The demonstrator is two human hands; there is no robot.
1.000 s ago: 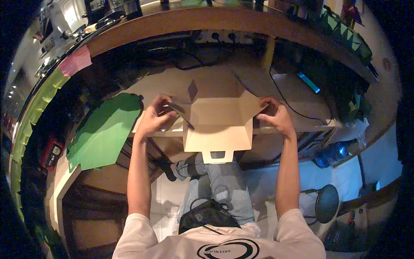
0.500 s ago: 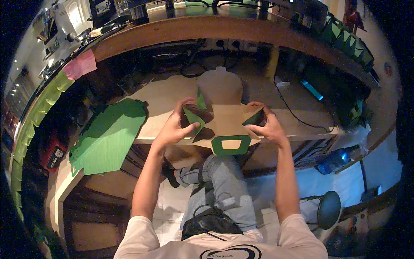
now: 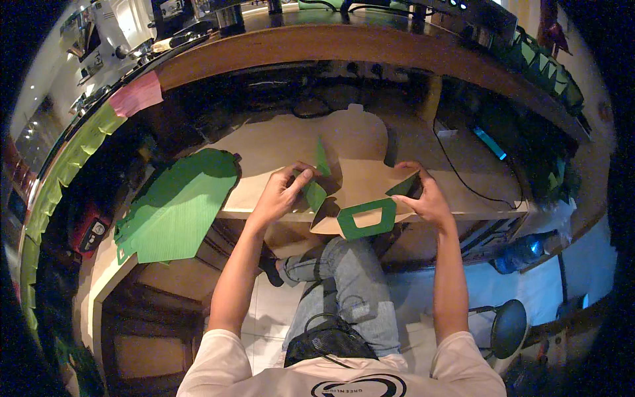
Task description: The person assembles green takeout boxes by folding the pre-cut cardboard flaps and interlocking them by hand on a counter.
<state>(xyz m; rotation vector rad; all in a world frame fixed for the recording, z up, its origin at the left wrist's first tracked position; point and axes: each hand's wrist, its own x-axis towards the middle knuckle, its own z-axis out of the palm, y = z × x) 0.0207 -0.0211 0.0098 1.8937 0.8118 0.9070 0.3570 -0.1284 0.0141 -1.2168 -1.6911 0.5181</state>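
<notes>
Since half a second earlier, both hands have folded the side flaps further inward. Left hand (image 3: 283,192) pinches the green left flap (image 3: 315,193) of the cardboard box blank (image 3: 360,182), fingers closed on it. Right hand (image 3: 426,198) grips the right flap (image 3: 405,186) likewise. This blank rests on the tabletop (image 3: 264,142) edge above the person's knees. Nearby, a stack of flat green blanks (image 3: 175,205) lies left.

Count, head view: one half-folded cardboard box blank, tan inside, green outside (image 3: 357,192); one stack of flat green cardboard blanks (image 3: 175,205); one round black stool (image 3: 509,327); one blue plastic bottle (image 3: 522,251).
</notes>
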